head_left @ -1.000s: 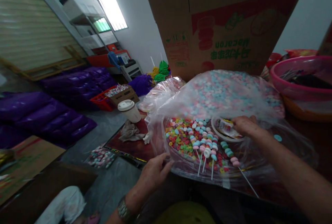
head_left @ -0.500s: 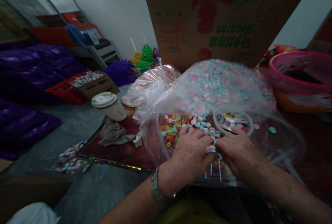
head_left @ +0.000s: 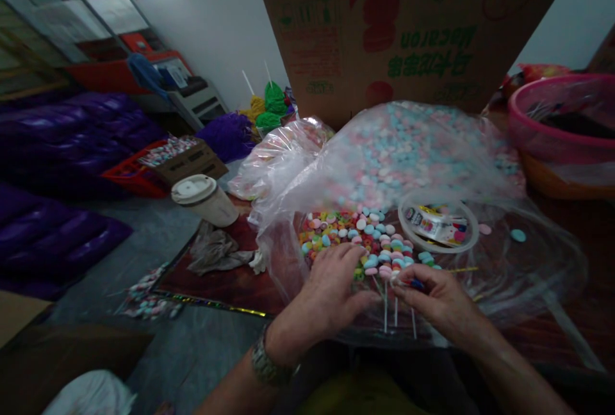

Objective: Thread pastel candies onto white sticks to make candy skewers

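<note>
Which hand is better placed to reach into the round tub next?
Probably the right hand: it is nearer the tub, while the left hand lies farther off, with the candy sticks between. The right fingers seem to pinch something small, though.

And here at the lower middle of the frame we get a chunky metal-link wristwatch point(head_left: 266, 358) circling the left wrist, both forearms bare of any sleeve, with a dim, dark olive-yellow garment point(head_left: 368, 396) showing at the bottom edge!
</note>
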Demonstrator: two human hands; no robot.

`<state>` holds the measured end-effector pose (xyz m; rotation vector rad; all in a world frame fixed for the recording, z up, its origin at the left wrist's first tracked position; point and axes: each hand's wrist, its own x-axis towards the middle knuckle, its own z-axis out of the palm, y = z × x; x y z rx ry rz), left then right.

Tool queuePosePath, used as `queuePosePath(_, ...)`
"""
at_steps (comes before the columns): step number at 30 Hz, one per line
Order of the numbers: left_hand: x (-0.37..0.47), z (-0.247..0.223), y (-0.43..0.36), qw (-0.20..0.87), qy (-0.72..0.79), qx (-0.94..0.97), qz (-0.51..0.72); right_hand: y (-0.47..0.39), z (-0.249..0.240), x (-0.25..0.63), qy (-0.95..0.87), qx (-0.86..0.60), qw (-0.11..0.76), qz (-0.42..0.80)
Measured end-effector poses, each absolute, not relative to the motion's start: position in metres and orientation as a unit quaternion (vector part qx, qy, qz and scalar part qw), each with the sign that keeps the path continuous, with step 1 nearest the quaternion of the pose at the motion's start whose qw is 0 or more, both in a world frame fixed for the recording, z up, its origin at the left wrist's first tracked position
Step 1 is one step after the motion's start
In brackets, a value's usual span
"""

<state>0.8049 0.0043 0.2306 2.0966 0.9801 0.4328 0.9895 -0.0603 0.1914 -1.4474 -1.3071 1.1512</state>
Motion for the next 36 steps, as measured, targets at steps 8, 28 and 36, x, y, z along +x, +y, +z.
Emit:
queuePosePath(8,0.829,0.200,-0.006,0.639,0.375,0.652,0.163,-0.064,0.180,0.999,-0.371,-0.521,0.457,0.618)
queuePosePath(28,0.797,0.174,-0.007,0.420,0.354,0.807,0.219,-0.120,0.138,1.071,-0.597,-0.777,0.182,0.083)
queuePosePath(36,0.790,0.198,0.009,0.306,0.220,0.904,0.200,-0.153,0.161,1.096,-0.650,-0.691,0.316,0.010)
